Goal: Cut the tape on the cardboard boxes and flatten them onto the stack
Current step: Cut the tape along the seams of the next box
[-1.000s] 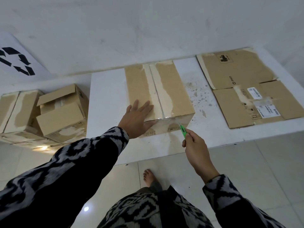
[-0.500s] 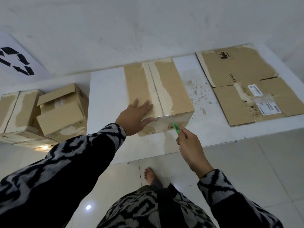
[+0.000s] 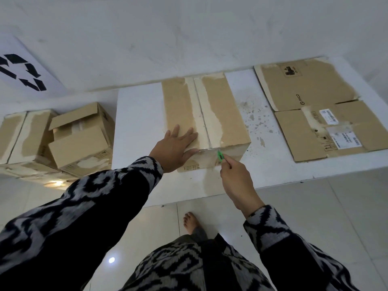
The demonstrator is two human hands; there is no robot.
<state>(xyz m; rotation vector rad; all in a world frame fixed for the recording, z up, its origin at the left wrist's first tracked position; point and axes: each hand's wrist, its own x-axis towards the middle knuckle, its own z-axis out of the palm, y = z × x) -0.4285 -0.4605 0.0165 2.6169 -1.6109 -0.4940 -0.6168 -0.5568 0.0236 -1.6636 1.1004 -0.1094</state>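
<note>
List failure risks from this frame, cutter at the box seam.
1. The left hand lies flat on the box, thumb close beside the green cutter at the taped seam; a slip could nick it.
2. The right hand pinches only the cutter's tail, so control may be weak.
3. The box sits near the white table front edge; pulling could drag it off.

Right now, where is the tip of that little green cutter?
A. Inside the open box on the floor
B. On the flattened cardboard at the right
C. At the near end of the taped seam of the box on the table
C: the right hand holds the green cutter with its tip at the near top edge of the box, where the seam ends.
</note>
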